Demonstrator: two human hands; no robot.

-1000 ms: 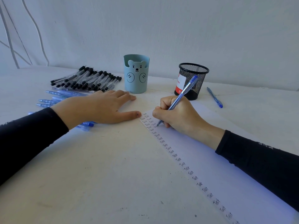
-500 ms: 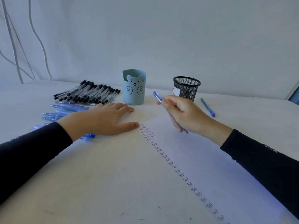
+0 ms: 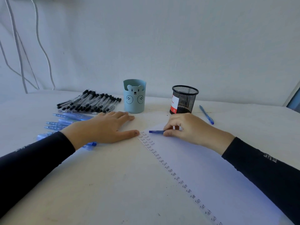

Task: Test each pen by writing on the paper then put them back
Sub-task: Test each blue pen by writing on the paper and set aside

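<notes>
A: How far along?

B: Well in, I judge. One long column of "Test" runs down the paper point(image 3: 203, 159), with a second short one at its far end. Neither of the two cups, bear cup point(image 3: 134, 98) and mesh cup point(image 3: 185, 99), shows a pen.

A: Hands?

B: The right hand point(image 3: 191, 129) has its grip pinched on one blue pen point(image 3: 156, 131), low over the paper. The left hand point(image 3: 103, 129) lies flat, released, on the bench point(image 3: 113, 184). One lone pen point(image 3: 207, 114) is at 2 o'clock. The black-capped pile point(image 3: 92, 101) at 10 is too overlapped to count.

a plain white wall point(image 3: 162, 38) fills the view from 9 to 3 o'clock. thin white cables point(image 3: 24, 78) run down it at 10 o'clock. a white table point(image 3: 105, 192) with small dark specks spreads toward 6 o'clock. at 3 o'clock a pale frame edge point(image 3: 292, 95) slants. the light is soft and cool.
</notes>
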